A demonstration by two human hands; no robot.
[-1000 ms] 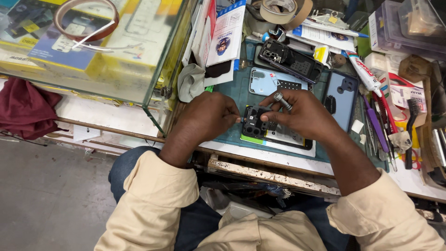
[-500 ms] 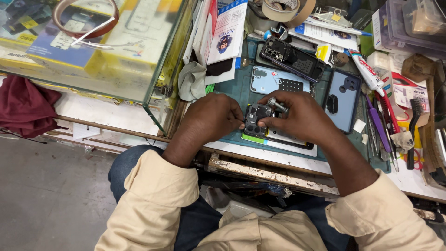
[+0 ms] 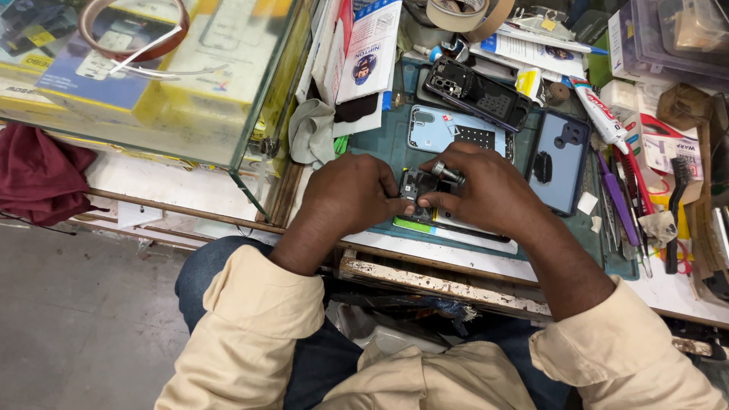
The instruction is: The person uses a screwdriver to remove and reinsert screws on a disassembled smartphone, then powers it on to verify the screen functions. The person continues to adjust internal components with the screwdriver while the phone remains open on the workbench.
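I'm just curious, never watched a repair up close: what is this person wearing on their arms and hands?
Both arms wear loose, cream-beige long sleeves, pushed up so the forearms are bare: the left sleeve and the right sleeve. The left hand and right hand are bare; no gloves, watch or rings show. Dark blue trousers show below.

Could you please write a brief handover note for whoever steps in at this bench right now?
Left hand: fingertips pinch the small dark phone part over the opened phone.
Right hand: grips a metal-handled screwdriver, tip hidden behind the fingers at that part.
Around: light blue back cover just beyond the hands, dark phone frame farther back, blue case to the right, all on the green mat.
Done: the phone lies open, back cover off.
Left: part not yet set aside; whether screws remain cannot be seen.
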